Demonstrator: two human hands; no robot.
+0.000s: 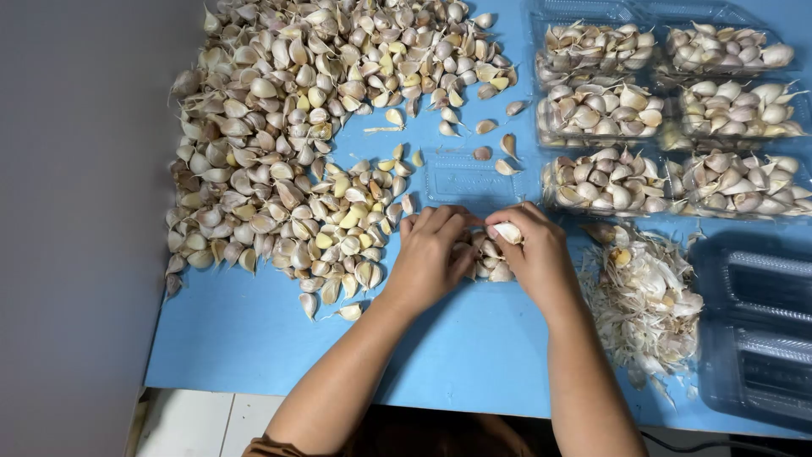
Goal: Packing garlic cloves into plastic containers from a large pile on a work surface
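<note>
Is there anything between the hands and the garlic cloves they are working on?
Nothing visible. The right hand has a clove in its fingers, and the left hand rests directly on the small cluster of cloves on the blue table.

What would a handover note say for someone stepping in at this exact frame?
Left hand: curled over a small clump of cloves, touching it.
Right hand: grip shut on one clove.
Big loose pile lies on the blue table, left of the hands.
Done: six clear trays at upper right are filled with cloves; a heap of skins lies right of the right hand.
Left: the loose pile is still large; empty trays wait at lower right, and one just above the hands.
</note>
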